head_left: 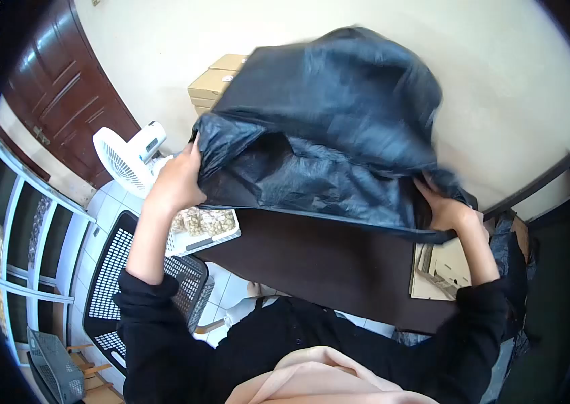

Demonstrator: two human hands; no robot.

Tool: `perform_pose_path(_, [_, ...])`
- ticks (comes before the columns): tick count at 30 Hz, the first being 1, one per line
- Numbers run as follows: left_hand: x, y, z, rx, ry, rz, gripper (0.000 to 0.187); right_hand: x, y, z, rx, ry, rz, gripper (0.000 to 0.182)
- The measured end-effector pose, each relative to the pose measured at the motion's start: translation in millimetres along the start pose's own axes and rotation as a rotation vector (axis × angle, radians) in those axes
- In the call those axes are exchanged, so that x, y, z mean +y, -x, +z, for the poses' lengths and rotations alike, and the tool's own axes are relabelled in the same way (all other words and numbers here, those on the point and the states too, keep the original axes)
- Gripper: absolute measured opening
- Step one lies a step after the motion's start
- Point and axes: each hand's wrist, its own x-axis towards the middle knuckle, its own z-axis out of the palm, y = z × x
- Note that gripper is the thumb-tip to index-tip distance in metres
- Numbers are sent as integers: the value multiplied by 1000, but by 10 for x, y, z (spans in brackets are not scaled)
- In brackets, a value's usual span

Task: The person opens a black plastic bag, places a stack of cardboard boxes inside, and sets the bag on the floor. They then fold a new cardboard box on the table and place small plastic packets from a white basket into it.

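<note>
Billowing at upper centre, a black bag [339, 101] is gripped by its rim, left hand [178, 179] and right hand [448, 211] both curled closed.

Door [56, 94]: brown, panelled, at my upper left.
Fan [115, 160]: white, near the door.
Boxes [211, 83]: cardboard, stacked (I see only part).
Crate [114, 273]: black, perforated, below the fan in my view.

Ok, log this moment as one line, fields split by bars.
black bag: mouth open, over dark brown table | left hand: holding one side | right hand: holding other side
</note>
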Motion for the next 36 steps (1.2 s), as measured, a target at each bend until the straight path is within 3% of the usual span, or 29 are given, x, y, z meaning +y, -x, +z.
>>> perform_pose_path(1, [-67,6,-72,-67,11,37,76,-63,122,-82,-119,41,103,104])
perform_pose_path(3, [-62,-53,-354,-156,22,22,98,-71,300,-296,-12,-60,38,108])
perform_pose_path(5, [-202,-100,-558,-65,-11,127,107,-138,514,-570,84,-15,-52,111])
perform_pose_path(7, [-52,-87,-785,-95,-19,43,106,-139,632,-761,124,-131,-160,113])
perform_pose_path(8, [-10,-89,-822,-123,-28,-45,105,-159,664,-799,144,-76,-114,112])
perform_pose_path(12, [-200,-242,-810,-106,54,62,99,-88,729,-1013,191,-198,58,113])
perform_pose_path(15, [-250,-453,-907,-30,154,190,97,-78,779,-1223,273,-262,77,112])
perform_pose_path(16, [-211,-489,-947,61,122,185,94,-30,795,-1277,327,-206,37,111])
perform_pose_path(17, [-162,-579,-1039,-26,141,38,92,-33,801,-1353,339,-264,43,111])
perform_pose_path(19, [-154,-799,-979,-16,251,2,89,-85,772,-1503,273,-324,163,114])
perform_pose_path(21, [-244,-990,-741,-35,88,78,87,-183,606,-1431,272,-249,260,117])
perform_pose_path(23, [-224,-1084,-507,-149,66,75,86,-6,317,-1095,237,-133,130,119])
perform_pose_path(25, [-241,-1213,-283,-224,108,2,94,-87,93,-930,-31,-130,214,121])
perform_pose_path(26, [-197,-1192,-223,-228,110,4,94,-79,-7,-799,-55,-38,215,123])
perform_pose_path(28, [64,-1026,-135,87,-164,9,97,-83,-138,-659,-147,55,209,128])
perform_pose_path(29, [161,-960,-89,365,-108,194,93,-167,-127,-669,-141,118,202,130])
perform_pose_path(30, [433,-865,-152,396,10,253,85,-179,-137,-652,-103,113,168,131])
perform_pose_path(31, [618,-799,-139,371,134,485,85,-187,-154,-627,-67,109,133,132])
perform_pose_path(32, [763,-710,-68,145,156,605,89,-221,-165,-593,-69,109,132,132])
perform_pose_path(34, [899,-609,376,-51,5,681,96,-302,-195,-564,100,225,75,125])
perform_pose_path(35, [881,-560,620,-99,-146,763,86,-306,-205,-575,96,226,74,125])
perform_pose_path(36, [794,-515,849,-326,-51,802,75,-298,-217,-601,144,253,131,120])
